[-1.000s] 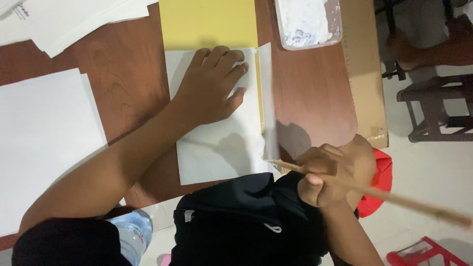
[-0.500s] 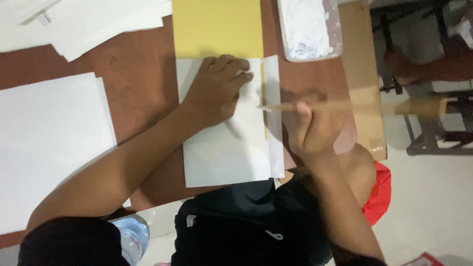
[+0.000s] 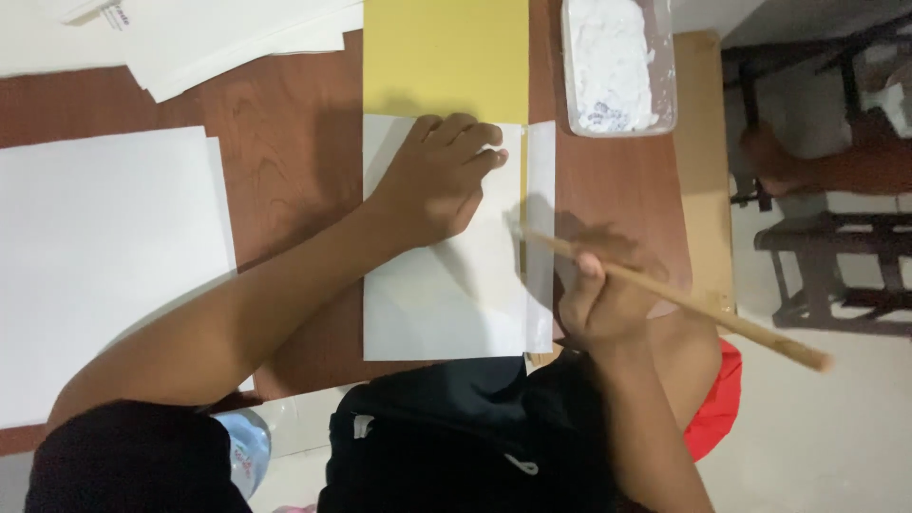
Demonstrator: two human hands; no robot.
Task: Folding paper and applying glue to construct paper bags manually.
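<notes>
My left hand (image 3: 437, 180) lies flat on a white sheet of paper (image 3: 437, 285) on the brown table, fingers together, pressing its upper part. A narrow folded flap (image 3: 540, 237) runs along the sheet's right edge. My right hand (image 3: 603, 299) grips a long wooden stick (image 3: 703, 304). The stick's tip touches the sheet close to the flap's fold, and its far end points out past the table to the right. A yellow sheet (image 3: 446, 57) lies under the white sheet's top edge.
A clear tub of white paste (image 3: 617, 62) stands at the top right. Large white sheets (image 3: 104, 256) lie on the left, more paper (image 3: 237, 33) at the top left. A cardboard strip (image 3: 701, 161) edges the table. Dark wooden stools (image 3: 836, 247) stand on the right.
My right hand has swung the stick from level to slanting and slid its tip down along the flap's fold. The left hand has stayed pressed on the sheet.
</notes>
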